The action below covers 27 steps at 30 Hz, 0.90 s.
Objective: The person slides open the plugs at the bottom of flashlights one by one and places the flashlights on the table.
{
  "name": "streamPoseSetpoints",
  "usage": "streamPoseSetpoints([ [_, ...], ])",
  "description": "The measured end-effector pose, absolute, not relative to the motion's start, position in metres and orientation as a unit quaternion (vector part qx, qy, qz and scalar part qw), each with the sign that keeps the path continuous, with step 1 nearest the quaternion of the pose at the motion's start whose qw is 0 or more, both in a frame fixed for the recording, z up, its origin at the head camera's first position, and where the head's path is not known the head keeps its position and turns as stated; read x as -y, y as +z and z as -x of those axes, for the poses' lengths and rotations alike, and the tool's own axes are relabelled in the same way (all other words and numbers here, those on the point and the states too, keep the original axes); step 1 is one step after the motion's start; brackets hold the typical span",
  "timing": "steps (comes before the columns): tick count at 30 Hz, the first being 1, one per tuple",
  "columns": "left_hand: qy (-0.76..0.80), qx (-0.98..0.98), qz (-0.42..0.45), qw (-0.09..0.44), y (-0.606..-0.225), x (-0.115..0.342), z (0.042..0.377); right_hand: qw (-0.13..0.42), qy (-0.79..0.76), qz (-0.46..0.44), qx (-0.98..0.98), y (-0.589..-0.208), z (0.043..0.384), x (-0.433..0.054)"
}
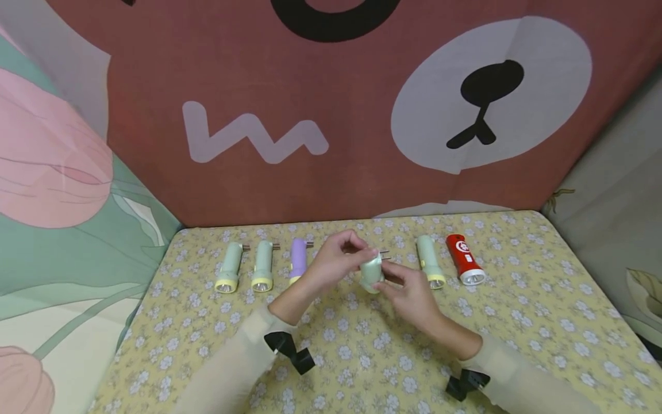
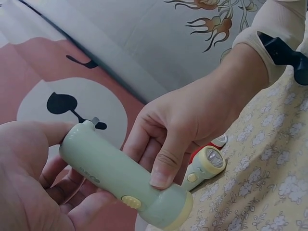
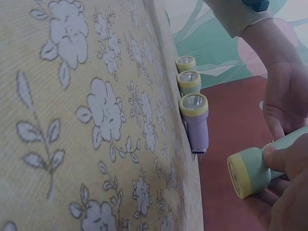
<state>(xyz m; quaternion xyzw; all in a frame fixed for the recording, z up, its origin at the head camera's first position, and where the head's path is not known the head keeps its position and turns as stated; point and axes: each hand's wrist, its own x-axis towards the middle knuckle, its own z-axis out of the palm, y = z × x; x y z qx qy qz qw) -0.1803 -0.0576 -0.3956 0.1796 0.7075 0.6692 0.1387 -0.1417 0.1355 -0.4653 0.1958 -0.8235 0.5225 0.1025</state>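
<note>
Both hands hold a pale green flashlight [image 2: 106, 163] with a yellow rim and a yellow switch on its side. Metal plug prongs [image 1: 385, 255] stick out at its tail end. My left hand [image 1: 338, 259] grips the tail end, its fingertips close by the prongs. At the lamp end, my right hand [image 1: 414, 293] pinches the body between thumb and fingers. In the right wrist view the yellow-rimmed lamp [image 3: 236, 175] faces toward the camera side, and the right hand covers much of the body.
Left of the hands stand two green flashlights [image 1: 231, 264] and a purple flashlight [image 1: 298, 259], prongs showing. On the right are another green flashlight [image 1: 428, 259] and a red flashlight [image 1: 464, 256]. A floral cloth [image 1: 341, 368] covers the table; a bear-print curtain [image 1: 351, 184] hangs behind.
</note>
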Motion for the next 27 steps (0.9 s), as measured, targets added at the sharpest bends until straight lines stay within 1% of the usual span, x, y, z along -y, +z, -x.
streamPoseSetpoints([
  [9,0.637,-0.728,-0.221,0.125,-0.397,0.062,0.182,0.097,0.541,-0.191,0.814,-0.463,0.143,-0.138],
  [18,0.632,-0.715,-0.270,0.127,-0.398,0.066,0.185,0.089,0.562,-0.180,0.803,-0.459,0.144,-0.140],
  [22,0.626,-0.719,-0.279,0.115,-0.399,0.067,0.187,0.084,0.564,-0.175,0.802,-0.456,0.143,-0.140],
  [27,0.618,-0.723,-0.298,0.085,-0.400,0.068,0.188,0.076,0.572,-0.174,0.798,-0.454,0.144,-0.141],
])
